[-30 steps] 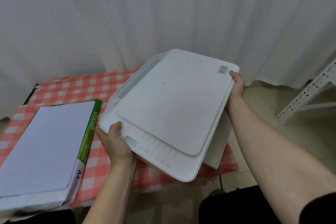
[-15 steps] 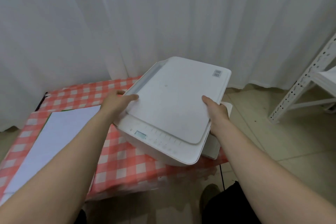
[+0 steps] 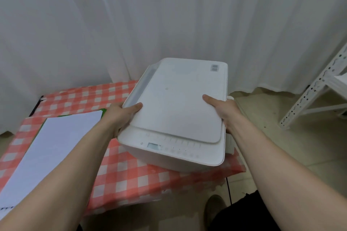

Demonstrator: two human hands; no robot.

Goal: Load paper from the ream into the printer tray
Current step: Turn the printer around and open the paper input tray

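Gripping white printer (image 3: 178,110) sides, left hand (image 3: 120,116), right hand (image 3: 223,108), ream (image 3: 54,144) beside on checked tablecloth (image 3: 131,178)

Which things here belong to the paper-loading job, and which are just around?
Job: printer, held by left hand and right hand; paper ream.
Around: checked tablecloth, curtain, metal rack.
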